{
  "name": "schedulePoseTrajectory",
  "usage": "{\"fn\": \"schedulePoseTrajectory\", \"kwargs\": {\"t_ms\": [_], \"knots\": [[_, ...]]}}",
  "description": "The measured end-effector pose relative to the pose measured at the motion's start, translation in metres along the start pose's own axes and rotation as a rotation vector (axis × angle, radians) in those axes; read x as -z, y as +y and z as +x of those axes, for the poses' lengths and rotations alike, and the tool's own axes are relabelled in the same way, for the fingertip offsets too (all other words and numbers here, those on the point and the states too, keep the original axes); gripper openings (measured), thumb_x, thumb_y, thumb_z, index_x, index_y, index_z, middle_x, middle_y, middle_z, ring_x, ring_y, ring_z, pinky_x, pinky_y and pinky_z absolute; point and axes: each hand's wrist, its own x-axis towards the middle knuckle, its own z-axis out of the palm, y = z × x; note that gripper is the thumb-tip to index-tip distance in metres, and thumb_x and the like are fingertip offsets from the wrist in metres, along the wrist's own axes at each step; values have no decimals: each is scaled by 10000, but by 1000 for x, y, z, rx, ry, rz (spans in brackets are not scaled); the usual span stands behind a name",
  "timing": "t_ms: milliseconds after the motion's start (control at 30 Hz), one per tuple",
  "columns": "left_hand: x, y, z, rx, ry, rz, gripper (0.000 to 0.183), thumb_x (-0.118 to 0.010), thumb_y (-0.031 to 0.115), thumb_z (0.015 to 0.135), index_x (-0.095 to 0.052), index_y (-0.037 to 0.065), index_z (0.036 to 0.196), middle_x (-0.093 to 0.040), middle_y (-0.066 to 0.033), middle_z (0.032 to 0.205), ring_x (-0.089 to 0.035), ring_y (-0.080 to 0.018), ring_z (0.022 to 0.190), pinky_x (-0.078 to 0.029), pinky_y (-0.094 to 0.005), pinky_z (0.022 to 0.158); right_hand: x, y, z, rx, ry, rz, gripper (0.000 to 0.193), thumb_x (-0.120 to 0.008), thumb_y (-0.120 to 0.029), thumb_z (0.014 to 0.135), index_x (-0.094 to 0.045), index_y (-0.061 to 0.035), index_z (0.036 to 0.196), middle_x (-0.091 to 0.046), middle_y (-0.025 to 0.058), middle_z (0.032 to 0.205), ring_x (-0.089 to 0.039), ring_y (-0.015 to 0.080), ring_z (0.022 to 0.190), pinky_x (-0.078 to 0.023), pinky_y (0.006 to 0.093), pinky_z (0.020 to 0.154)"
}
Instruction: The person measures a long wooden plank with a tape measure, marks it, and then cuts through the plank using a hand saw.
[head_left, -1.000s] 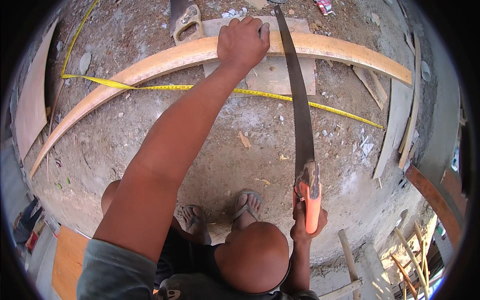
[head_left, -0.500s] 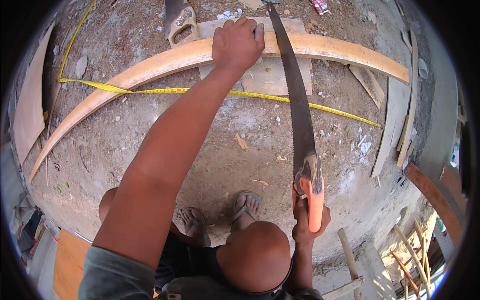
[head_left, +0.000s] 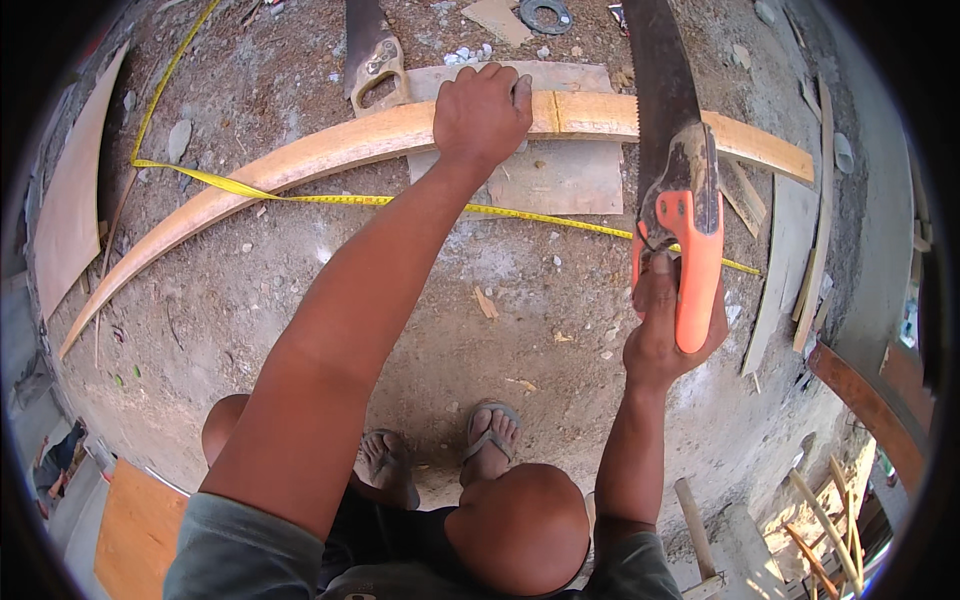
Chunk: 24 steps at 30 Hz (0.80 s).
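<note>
My left hand (head_left: 483, 112) is closed over a long wooden plank (head_left: 330, 150), pressing it against a flat board (head_left: 565, 180) underneath. A thin dark line crosses the plank just right of that hand. My right hand (head_left: 657, 335) grips the orange handle of a handsaw (head_left: 702, 265). Its dark blade points away from me and passes above the plank, right of the line; whether it touches the wood I cannot tell. A yellow tape measure (head_left: 340, 199) lies stretched on the ground on the near side of the plank.
Another handsaw (head_left: 380, 70) rests on the far side, beside the plank. Thin boards (head_left: 80, 190) lie at the left, and wooden strips (head_left: 818, 210) at the right. A dark ring-shaped object (head_left: 545, 15) is at the far edge. Sticks (head_left: 830, 520) stand at the lower right.
My right hand has moved the saw forward and to the right, away from the dark line on the plank. My left hand keeps its hold on the wood.
</note>
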Motion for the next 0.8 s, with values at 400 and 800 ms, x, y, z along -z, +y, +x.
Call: {"fn": "schedulePoseTrajectory", "kwargs": {"t_ms": [400,800], "knots": [[2,2,5,63,-85,-86,253,-574,288,975,-685,70,909,-664,-92,906,-622,-316,920,-475,-471,794,-207,29,181,592,-609,-812,383,-822,-274,799,-696,-99,1116,-653,149,1201,-659,336,1081,-529,446,889],[-15,-6,-1,32,117,-183,162,-661,206,912,-646,79,812,-637,-101,859,-547,-313,793,-448,-474,781,-342,33,116,4,-914,-835,377,-757,-362,789,-786,-68,1024,-759,144,1087,-745,301,1016,-594,394,835]]}}
